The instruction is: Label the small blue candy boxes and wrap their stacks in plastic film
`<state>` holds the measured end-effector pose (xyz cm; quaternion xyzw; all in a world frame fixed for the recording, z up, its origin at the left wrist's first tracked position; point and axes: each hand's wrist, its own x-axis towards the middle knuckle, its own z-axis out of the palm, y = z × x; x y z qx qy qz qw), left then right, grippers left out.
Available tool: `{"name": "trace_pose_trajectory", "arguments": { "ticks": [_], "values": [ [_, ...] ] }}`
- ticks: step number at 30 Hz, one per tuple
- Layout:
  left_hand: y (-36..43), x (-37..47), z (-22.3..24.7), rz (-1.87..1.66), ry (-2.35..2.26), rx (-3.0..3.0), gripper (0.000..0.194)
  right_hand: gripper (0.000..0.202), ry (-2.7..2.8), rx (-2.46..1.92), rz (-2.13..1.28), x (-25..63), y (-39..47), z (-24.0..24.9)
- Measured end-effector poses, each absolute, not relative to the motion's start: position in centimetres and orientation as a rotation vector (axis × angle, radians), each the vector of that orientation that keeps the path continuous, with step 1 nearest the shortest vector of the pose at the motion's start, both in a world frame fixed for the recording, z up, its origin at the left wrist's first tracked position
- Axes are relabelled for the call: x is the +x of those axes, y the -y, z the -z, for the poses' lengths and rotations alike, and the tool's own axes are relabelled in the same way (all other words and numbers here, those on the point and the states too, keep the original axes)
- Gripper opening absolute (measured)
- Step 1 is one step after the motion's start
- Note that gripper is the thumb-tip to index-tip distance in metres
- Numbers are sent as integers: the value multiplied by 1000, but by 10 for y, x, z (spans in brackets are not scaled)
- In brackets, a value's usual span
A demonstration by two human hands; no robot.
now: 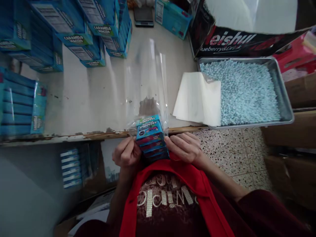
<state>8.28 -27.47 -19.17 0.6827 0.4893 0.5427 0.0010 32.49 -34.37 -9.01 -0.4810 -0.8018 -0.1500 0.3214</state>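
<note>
A stack of blue caramel boxes (151, 131) sits between my hands at the table's front edge, against my red apron (170, 164). Its far end lies inside the mouth of a transparent plastic bag (145, 75), which stretches away flat across the table. My left hand (127, 151) is closed at the left edge of the bag's mouth, its fingertips beside the stack. On the other side, my right hand (184, 146) pinches the right edge between thumb and fingers, next to the boxes. The lower part of the stack is in shadow.
Blue display boxes (74, 29) stand piled at the back left, more at the left edge (17, 102). To the right, a metal tray (287, 98) holds pale blue candies, with white sheets (195, 98) overlapping it. Behind are a black carton (222, 42) and a small scale (143, 16).
</note>
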Motion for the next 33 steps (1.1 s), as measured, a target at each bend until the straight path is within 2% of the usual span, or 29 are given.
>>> {"name": "trace_pose_trajectory", "arguments": {
  "ticks": [3,7,11,13,17,22,29,33],
  "values": [
    [285,81,211,-1644,-1599,2049,27,17,2115,-1242,401,325,342,101],
    [277,85,221,-1665,-1461,2091,25,11,2017,-1295,320,326,339,120],
    [255,99,219,-1705,-1572,1949,50,22,1935,-1258,303,326,332,130],
    [246,104,219,-1643,-1680,1851,55,27,1937,-1246,299,327,330,132],
    [242,102,223,-1487,-1656,2051,42,22,1955,-1231,238,328,331,135],
    [242,89,223,-1530,-1491,2357,34,15,1888,-1205,176,319,328,139],
    [225,66,228,-1376,-1418,2403,42,37,1557,-1395,63,314,316,152],
    [216,50,235,-1298,-1247,2517,28,27,1612,-1358,-135,315,310,172]
  ]
}}
